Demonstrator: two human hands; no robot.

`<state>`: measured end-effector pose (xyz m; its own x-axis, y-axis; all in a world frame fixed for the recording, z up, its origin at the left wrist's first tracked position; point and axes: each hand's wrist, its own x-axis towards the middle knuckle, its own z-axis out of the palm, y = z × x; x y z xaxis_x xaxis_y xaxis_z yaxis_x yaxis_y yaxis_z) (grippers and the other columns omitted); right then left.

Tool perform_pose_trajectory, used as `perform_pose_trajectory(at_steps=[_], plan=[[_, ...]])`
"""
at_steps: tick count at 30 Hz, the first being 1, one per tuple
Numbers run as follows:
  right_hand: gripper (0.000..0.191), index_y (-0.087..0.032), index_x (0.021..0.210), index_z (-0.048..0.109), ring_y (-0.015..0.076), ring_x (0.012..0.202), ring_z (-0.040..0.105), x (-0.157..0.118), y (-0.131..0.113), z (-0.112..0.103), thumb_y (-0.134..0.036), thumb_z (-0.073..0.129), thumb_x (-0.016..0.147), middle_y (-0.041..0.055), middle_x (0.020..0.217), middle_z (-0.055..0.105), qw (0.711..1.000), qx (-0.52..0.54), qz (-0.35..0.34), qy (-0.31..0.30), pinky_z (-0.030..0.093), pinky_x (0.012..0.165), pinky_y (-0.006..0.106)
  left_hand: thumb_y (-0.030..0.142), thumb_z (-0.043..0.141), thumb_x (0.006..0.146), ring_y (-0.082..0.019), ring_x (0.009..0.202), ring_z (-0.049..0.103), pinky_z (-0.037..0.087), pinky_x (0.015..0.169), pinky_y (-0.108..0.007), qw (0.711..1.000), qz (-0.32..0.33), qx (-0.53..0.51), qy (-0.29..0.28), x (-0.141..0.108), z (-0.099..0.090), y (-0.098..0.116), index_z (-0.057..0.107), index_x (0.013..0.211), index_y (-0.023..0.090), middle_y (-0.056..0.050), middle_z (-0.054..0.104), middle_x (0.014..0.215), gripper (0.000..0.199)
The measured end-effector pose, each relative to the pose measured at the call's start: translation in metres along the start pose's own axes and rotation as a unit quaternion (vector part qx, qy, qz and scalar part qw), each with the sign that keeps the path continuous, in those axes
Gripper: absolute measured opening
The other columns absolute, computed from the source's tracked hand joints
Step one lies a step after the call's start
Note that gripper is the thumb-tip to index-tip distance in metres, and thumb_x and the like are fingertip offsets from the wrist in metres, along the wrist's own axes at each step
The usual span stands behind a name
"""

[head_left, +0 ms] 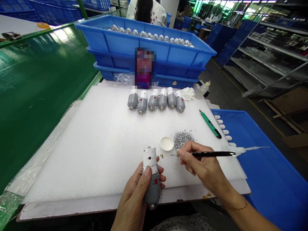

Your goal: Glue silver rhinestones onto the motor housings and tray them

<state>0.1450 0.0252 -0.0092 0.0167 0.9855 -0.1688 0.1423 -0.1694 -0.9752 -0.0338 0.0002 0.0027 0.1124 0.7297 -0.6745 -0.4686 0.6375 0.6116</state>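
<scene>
My left hand (141, 183) is wrapped round a white and grey spacecraft model (149, 160), held upright near the front edge of the foam sheet (103, 147). A small gold-coloured part (162, 156) sticks out beside its white upper section. Pinched in my right hand (199, 160) is a thin black-handled brush (211, 154), its tip pointing left toward the model. Just beyond the tip lies a small white cap (166, 143) with pale liquid in it. A pile of tiny silvery pieces (184, 139) spreads beside the cap, behind my right fingers.
Several similar models (153, 101) stand in a row at the back. A green utility knife (210, 124) lies on the right, near a squeeze bottle (203, 89) and crumpled tissue (187, 93). Stacked blue crates (115, 43) rise behind; another blue bin (269, 154) is at right. A person (158, 14) sits beyond.
</scene>
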Motion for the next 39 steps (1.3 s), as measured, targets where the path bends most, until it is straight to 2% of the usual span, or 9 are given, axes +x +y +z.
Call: perform_pose_trajectory(at_steps=[5,9,13,17,25,29,32,35,39], plan=[[0.033,-0.019,0.063,0.052,0.0109,0.052,0.04,0.02,-0.009,-0.004,-0.038,0.061,0.089,-0.0032,0.056,0.048,0.976,-0.207,-0.065,0.019,0.031,0.049,0.026,0.047,0.063,0.087,-0.017,0.073,0.061,0.05,0.072,-0.029,1.0,-0.014,0.017,-0.014,-0.001,-0.001,0.002,0.07,0.095,0.016,-0.006,0.073,0.088,0.032],[0.031,-0.02,0.063,0.049,0.0114,0.053,0.041,0.034,-0.01,-0.002,-0.034,0.059,0.089,-0.0039,0.055,0.048,0.956,-0.283,-0.072,0.009,0.032,0.049,0.026,0.046,0.065,0.084,-0.014,0.064,0.057,0.047,0.065,-0.028,0.999,-0.002,0.017,-0.033,0.001,-0.004,0.002,0.065,0.095,0.018,-0.003,0.069,0.08,0.03],[0.03,-0.02,0.061,0.048,0.0111,0.05,0.039,0.039,-0.009,0.002,-0.029,0.059,0.088,-0.0047,0.052,0.046,0.944,-0.321,-0.082,0.009,0.03,0.05,0.026,0.046,0.067,0.084,-0.013,0.063,0.056,0.044,0.061,-0.025,0.998,0.008,0.037,-0.048,0.004,-0.007,0.002,0.062,0.099,0.02,-0.001,0.068,0.077,0.031],[0.03,-0.021,0.06,0.045,0.0108,0.05,0.037,0.042,-0.008,0.006,-0.024,0.058,0.087,-0.0054,0.051,0.045,0.929,-0.358,-0.098,0.001,0.029,0.051,0.027,0.047,0.068,0.082,-0.015,0.066,0.058,0.042,0.059,-0.025,0.998,0.006,0.052,-0.028,0.003,-0.008,0.002,0.062,0.098,0.021,-0.002,0.07,0.079,0.031],[0.029,-0.02,0.063,0.044,0.0105,0.05,0.037,0.036,-0.014,0.007,-0.022,0.057,0.089,-0.0049,0.054,0.046,0.914,-0.385,-0.131,0.004,0.029,0.051,0.026,0.047,0.07,0.08,-0.017,0.072,0.062,0.049,0.072,-0.028,1.0,-0.005,0.001,0.008,0.002,-0.006,0.004,0.069,0.097,0.018,-0.005,0.073,0.082,0.034],[0.025,-0.019,0.068,0.049,0.0099,0.052,0.041,0.025,-0.018,0.007,-0.022,0.057,0.092,-0.0036,0.059,0.047,0.9,-0.367,-0.233,0.041,0.031,0.051,0.026,0.048,0.066,0.084,-0.02,0.081,0.063,0.051,0.077,-0.032,0.999,0.005,-0.027,-0.02,0.003,-0.008,0.004,0.072,0.099,0.016,-0.01,0.075,0.095,0.036],[0.024,-0.019,0.069,0.049,0.0098,0.052,0.041,0.021,-0.015,0.007,-0.018,0.055,0.092,-0.0031,0.061,0.047,0.886,-0.368,-0.28,0.038,0.031,0.05,0.026,0.047,0.061,0.088,-0.02,0.08,0.062,0.051,0.076,-0.032,0.997,-0.007,-0.04,-0.066,0.005,-0.01,0.003,0.071,0.1,0.014,-0.01,0.074,0.089,0.037],[0.024,-0.02,0.069,0.05,0.0099,0.05,0.042,0.015,-0.018,0.006,-0.02,0.057,0.092,-0.0038,0.058,0.047,0.91,-0.323,-0.254,0.058,0.032,0.048,0.025,0.047,0.059,0.09,-0.02,0.075,0.061,0.05,0.072,-0.032,0.995,-0.015,-0.051,-0.09,0.003,-0.01,0.002,0.068,0.104,0.015,-0.009,0.072,0.082,0.037],[0.026,-0.02,0.068,0.053,0.0094,0.051,0.042,-0.001,-0.03,0.009,-0.027,0.06,0.092,-0.0032,0.061,0.05,0.958,-0.201,-0.193,0.072,0.033,0.046,0.024,0.039,0.063,0.089,-0.018,0.075,0.063,0.049,0.073,-0.032,0.996,-0.003,-0.057,-0.067,-0.001,-0.005,0.001,0.065,0.101,0.019,-0.008,0.075,0.093,0.024]])
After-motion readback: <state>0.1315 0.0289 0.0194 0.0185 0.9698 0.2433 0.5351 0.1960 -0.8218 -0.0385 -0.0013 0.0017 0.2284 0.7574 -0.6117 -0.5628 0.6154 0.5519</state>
